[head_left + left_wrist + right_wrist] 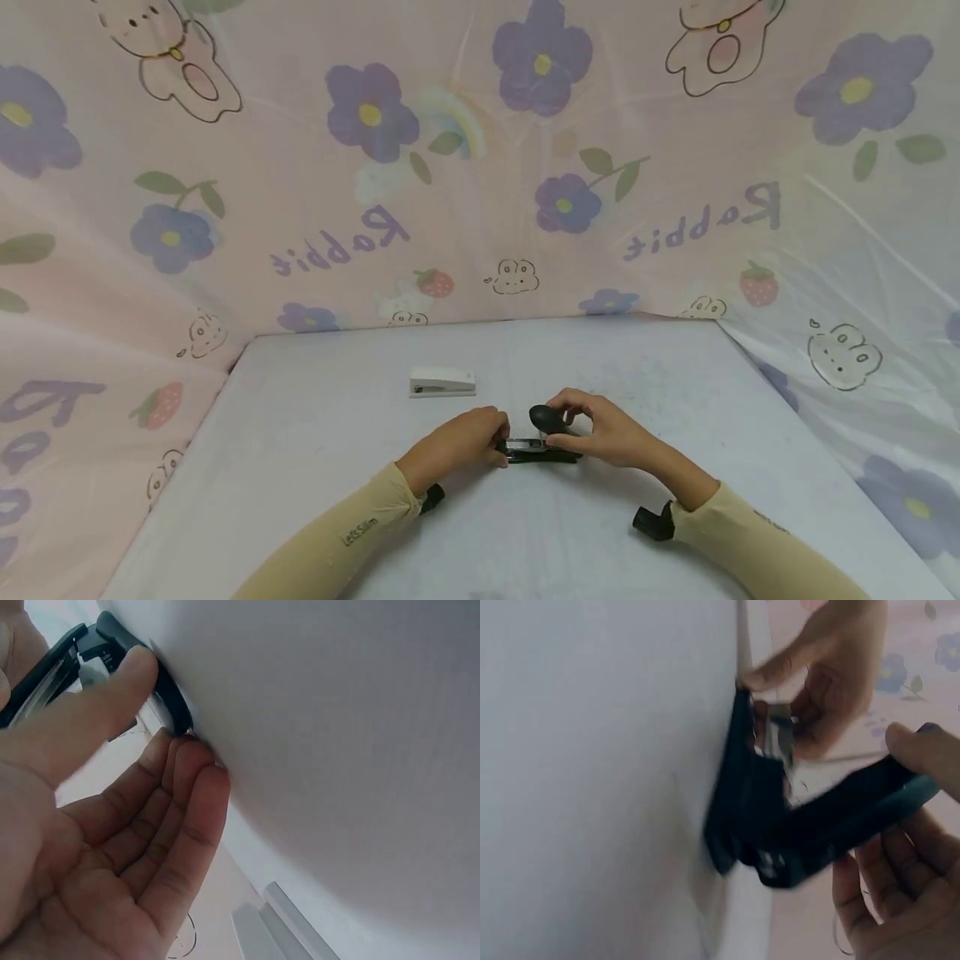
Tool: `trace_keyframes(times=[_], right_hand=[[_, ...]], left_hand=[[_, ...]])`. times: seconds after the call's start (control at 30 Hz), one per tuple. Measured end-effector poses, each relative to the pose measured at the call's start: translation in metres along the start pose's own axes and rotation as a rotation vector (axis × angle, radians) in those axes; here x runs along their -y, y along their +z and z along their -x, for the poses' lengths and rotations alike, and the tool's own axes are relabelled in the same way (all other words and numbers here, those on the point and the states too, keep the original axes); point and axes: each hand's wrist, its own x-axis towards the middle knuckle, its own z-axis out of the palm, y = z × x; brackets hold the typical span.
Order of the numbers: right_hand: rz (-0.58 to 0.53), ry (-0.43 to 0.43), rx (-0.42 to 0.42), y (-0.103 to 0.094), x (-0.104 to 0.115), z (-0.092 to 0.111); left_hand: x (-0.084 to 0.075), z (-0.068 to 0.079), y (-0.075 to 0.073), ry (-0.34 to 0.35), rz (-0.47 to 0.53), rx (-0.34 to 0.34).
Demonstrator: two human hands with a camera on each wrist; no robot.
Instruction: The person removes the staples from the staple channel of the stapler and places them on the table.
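Observation:
A black stapler (540, 456) is on the table with its top cover (855, 814) swung up, so it forms a wide V. My left hand (472, 437) pinches the end of the stapler's base, thumb on one side and fingers curled at the other. A metal magazine (778, 739) shows between base and cover, close to the left fingers. My right hand (607, 432) grips the raised cover between thumb and fingers. In the left wrist view the stapler (174, 705) is partly hidden behind my left thumb.
A white stapler (442, 382) lies on the white table (330, 392), beyond my left hand. Black wrist mounts (654, 523) stick out beneath both sleeves. A patterned curtain (465, 192) hangs behind the table and along its sides.

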Motion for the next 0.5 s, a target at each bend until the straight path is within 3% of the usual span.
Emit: trace_keyframes(times=[0.2, 0.5], right_hand=[[0.087, -0.080, -0.047, -0.015, 0.006, 0.007], [0.156, -0.155, -0.100, -0.024, 0.003, 0.017]], left_hand=[[0.000, -0.002, 0.003, 0.036, -0.066, -0.033], [-0.001, -0.001, 0.007, 0.017, -0.133, -0.015]])
